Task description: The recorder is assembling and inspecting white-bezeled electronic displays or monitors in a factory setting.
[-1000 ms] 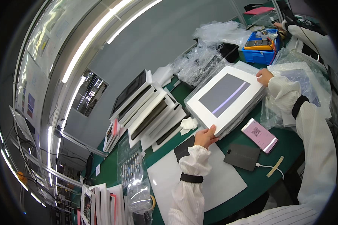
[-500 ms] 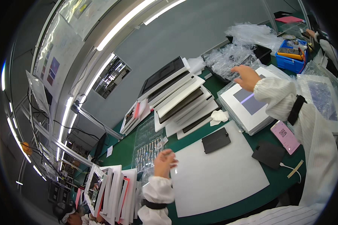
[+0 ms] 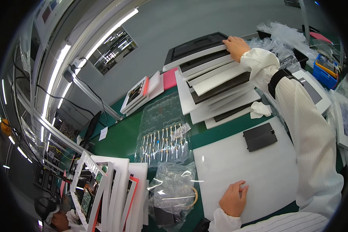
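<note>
My right hand (image 3: 236,47) is at the far right corner of the top framed panel (image 3: 199,47), which has a black face and a white edge. Its fingers bend over that corner, closed on the edge. Below lie several more panels, dark sheets and white foam sheets (image 3: 220,83) in a leaning pile. My left hand (image 3: 234,199) hovers over or rests on a large white foam sheet (image 3: 255,166) near its front edge; its fingers are loosely bent, a little apart, and hold nothing. On the same sheet sits a flat dark-grey rectangular cover (image 3: 260,137).
A clear tray (image 3: 162,116) holds several small cable-like parts. Bagged items (image 3: 172,189) lie in front of it, beside upright framed panels (image 3: 118,193). White crumpled cloth (image 3: 260,110), plastic wrap (image 3: 284,40) and a blue bin (image 3: 324,73) are at right. Another person sits lower left.
My right hand has moved left from above the white boxed unit to the top panel of the pile. My left hand has come back nearer to me over the foam sheet. The view has turned left.
</note>
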`<state>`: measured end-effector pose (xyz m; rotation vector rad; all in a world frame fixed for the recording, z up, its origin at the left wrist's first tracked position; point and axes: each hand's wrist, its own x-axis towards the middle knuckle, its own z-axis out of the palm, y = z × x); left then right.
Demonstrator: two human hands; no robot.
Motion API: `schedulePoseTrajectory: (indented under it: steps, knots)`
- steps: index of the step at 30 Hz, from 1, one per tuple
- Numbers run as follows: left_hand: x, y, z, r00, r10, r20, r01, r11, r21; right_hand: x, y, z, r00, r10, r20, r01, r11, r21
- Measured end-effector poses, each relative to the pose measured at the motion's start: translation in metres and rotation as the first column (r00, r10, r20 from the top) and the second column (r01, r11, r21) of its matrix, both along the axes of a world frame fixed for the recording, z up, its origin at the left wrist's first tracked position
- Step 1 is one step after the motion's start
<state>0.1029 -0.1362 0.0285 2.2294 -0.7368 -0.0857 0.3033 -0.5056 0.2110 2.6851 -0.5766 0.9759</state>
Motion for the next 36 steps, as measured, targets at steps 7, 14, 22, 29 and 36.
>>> schedulePoseTrajectory:
  steps: [7,14,22,29,36]
  knots:
    - [0.005,-0.012,-0.004,1.000,0.005,0.013,-0.004,0.998,-0.059,-0.017,-0.002,0.006,0.994,0.103,0.047,-0.091,0.974,-0.207]
    - [0.000,0.002,-0.005,0.999,0.026,0.044,-0.024,0.998,-0.050,-0.034,0.071,0.031,0.887,0.416,0.200,-0.351,0.889,-0.293]
    - [-0.002,0.000,-0.015,0.997,0.032,0.070,-0.027,0.997,-0.071,-0.105,0.095,0.075,0.833,0.503,0.229,-0.414,0.842,-0.344]
    - [0.012,-0.004,-0.012,0.999,-0.029,-0.013,0.029,0.999,-0.033,-0.193,0.110,0.104,0.778,0.602,0.183,-0.464,0.746,-0.477]
    - [0.007,-0.024,0.066,0.765,-0.521,-0.378,-0.002,0.586,-0.810,-0.283,0.141,0.114,0.710,0.659,0.250,-0.493,0.718,-0.492]
